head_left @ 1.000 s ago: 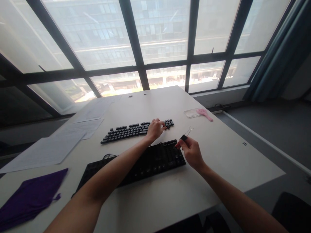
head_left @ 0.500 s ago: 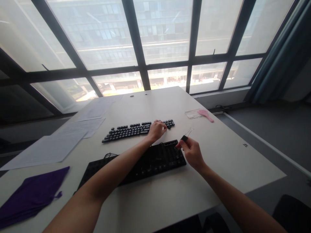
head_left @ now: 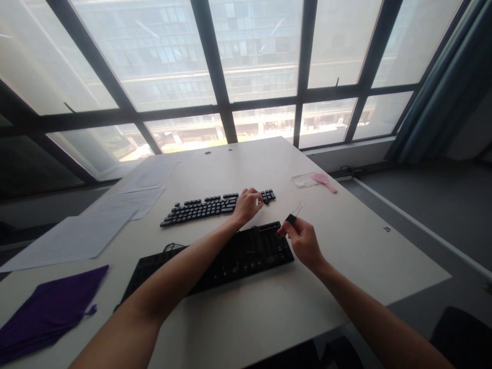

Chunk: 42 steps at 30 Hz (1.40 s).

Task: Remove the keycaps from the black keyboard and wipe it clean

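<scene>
My right hand (head_left: pixel 305 241) is closed around a keycap puller (head_left: pixel 291 219) with a small black body. Its thin wire loops point up and away, while its other end is by the right end of a black keyboard (head_left: pixel 253 254). The keyboard lies tilted across the desk, its keys apparently stripped off over much of it, though it is too dark to be sure. Beyond it, loose black keycaps (head_left: pixel 200 210) lie in keyboard-like rows. Over their right part is my left hand (head_left: pixel 248 204), thumb and forefinger curled into a pinch; what is between them cannot be made out.
Paper sheets (head_left: pixel 77 236) cover the left side of the white desk (head_left: pixel 326 287), with a purple drawstring pouch (head_left: pixel 49 312) nearer me. A pink hairbrush (head_left: pixel 324 180) and a clear plastic bag (head_left: pixel 303 180) lie at the far right edge. A cable (head_left: pixel 171 246) loops behind the keyboard.
Both hands stay almost where they were, the right still gripping the puller. The whole view has shifted very slightly.
</scene>
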Each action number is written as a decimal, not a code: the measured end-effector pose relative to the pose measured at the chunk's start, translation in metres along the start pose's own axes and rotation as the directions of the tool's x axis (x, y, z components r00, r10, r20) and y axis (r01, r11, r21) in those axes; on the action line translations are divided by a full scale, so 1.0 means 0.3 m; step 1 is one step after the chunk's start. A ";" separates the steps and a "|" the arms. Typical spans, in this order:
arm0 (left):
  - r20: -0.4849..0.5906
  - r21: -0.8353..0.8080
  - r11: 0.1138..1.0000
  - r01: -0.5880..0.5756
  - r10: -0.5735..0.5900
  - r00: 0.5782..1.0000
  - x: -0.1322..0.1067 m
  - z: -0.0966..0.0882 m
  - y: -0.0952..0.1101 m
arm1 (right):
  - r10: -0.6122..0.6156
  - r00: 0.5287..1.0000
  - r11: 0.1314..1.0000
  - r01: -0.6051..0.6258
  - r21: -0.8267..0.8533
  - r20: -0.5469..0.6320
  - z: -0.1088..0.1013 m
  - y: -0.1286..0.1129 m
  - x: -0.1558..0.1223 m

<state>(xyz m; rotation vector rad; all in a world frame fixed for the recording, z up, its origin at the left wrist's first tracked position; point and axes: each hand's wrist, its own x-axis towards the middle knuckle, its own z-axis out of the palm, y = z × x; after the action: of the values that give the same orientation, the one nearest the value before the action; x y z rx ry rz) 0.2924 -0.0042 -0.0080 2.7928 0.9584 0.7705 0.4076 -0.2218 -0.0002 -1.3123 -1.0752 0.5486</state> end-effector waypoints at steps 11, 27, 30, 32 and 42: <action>0.022 0.043 0.998 -0.045 0.045 0.999 0.023 0.023 0.032 | -0.003 1.000 1.000 0.003 0.001 0.013 -0.001 0.006 0.001; 0.022 0.036 0.999 -0.022 0.022 1.000 0.033 0.037 0.038 | -0.007 1.000 1.000 0.008 -0.015 0.019 -0.001 0.012 0.001; 0.034 0.038 0.999 -0.016 0.015 0.999 0.032 0.033 0.043 | -0.014 1.000 1.000 0.014 -0.023 0.023 0.000 0.008 0.001; 0.042 0.038 0.999 0.000 -0.001 0.999 0.033 0.028 0.043 | -0.016 1.000 1.000 0.017 -0.026 0.024 -0.001 0.005 0.000; 0.019 0.043 0.999 -0.010 0.009 1.000 0.024 -0.044 -0.040 | -0.016 0.999 1.000 0.017 -0.024 0.030 0.001 0.005 0.001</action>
<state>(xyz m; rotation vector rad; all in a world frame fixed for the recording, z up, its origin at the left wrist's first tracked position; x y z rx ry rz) 0.2842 0.0088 0.0037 2.8381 0.9709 0.7328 0.4079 -0.2211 -0.0015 -1.3187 -1.1192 0.5453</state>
